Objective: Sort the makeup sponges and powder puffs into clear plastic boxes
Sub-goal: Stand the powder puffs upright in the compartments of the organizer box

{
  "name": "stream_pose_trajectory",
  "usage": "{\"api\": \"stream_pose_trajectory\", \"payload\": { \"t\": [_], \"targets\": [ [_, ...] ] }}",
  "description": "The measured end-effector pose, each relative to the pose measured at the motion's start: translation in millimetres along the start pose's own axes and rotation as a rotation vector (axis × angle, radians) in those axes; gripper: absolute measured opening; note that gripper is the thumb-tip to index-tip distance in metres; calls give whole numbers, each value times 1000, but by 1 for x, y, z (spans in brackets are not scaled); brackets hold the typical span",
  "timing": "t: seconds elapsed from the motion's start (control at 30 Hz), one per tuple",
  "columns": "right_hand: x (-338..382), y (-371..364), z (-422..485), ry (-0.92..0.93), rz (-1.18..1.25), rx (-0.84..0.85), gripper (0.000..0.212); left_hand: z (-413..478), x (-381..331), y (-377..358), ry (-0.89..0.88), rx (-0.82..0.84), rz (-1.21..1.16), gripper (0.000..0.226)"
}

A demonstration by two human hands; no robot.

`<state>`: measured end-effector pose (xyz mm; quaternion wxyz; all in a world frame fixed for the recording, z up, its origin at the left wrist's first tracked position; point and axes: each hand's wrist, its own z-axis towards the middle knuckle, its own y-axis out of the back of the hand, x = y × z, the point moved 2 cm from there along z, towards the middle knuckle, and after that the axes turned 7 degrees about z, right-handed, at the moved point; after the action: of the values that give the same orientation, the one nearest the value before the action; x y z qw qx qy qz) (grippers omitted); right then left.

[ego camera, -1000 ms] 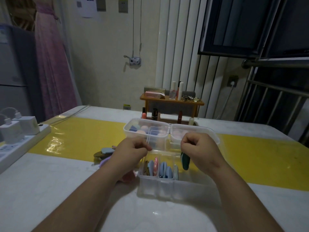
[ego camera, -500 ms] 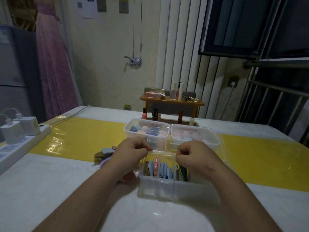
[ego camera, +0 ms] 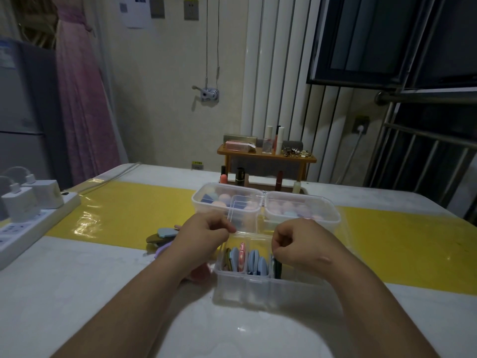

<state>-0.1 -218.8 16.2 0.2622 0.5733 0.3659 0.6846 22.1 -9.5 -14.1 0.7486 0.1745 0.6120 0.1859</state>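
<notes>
Head view, hands at lower centre of the frame. The right hand (ego camera: 299, 244), fingers curled downward, gripped the top edge of a dark green puff (ego camera: 278, 268) and held it upright inside the near box (ego camera: 258, 293), at the right end of a row of puffs (ego camera: 254, 259) standing on edge. The left hand (ego camera: 204, 236) was curled, thumb against forefinger, at that box's rear rim; whether it pinched the rim could not be determined. Progress was judged well advanced but unfinished. The near box held flat blue, pink and dark puffs filed like cards. Beyond it, at centre frame, the far left box (ego camera: 200, 211) contained blue and peach sponges (ego camera: 223, 198), and the far right box (ego camera: 333, 223) contained pale pink ones. Still unsorted were several loose puffs (ego camera: 162, 235) in olive, light blue and lilac, lying on the table (ego camera: 77, 293) just left of the left hand, and a pink piece (ego camera: 200, 273) partly hidden under the left forearm. The boxes were rigid translucent plastic with rounded corners. The puffs looked thin, matte and soft, and the sponges rounded and plump. The tabletop was glossy white, crossed by a yellow strip (ego camera: 129, 210) with a reflective sheen.
</notes>
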Motion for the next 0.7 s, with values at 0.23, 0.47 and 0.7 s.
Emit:
{"api": "stream_pose_trajectory", "payload": {
  "t": [0.23, 0.47, 0.7],
  "targets": [
    [-1, 0, 1, -15, -24, -10, 12, 0, -1, 0, -7, -3, 13, 33],
    [-2, 2, 2, -22, -62, -81, 17, -1, -1, 1, -19, -8, 15, 32],
    [-3, 5, 3, -27, -62, -121, 19, 1, 4, 4, -53, -57, 28, 26]
  ]
}}
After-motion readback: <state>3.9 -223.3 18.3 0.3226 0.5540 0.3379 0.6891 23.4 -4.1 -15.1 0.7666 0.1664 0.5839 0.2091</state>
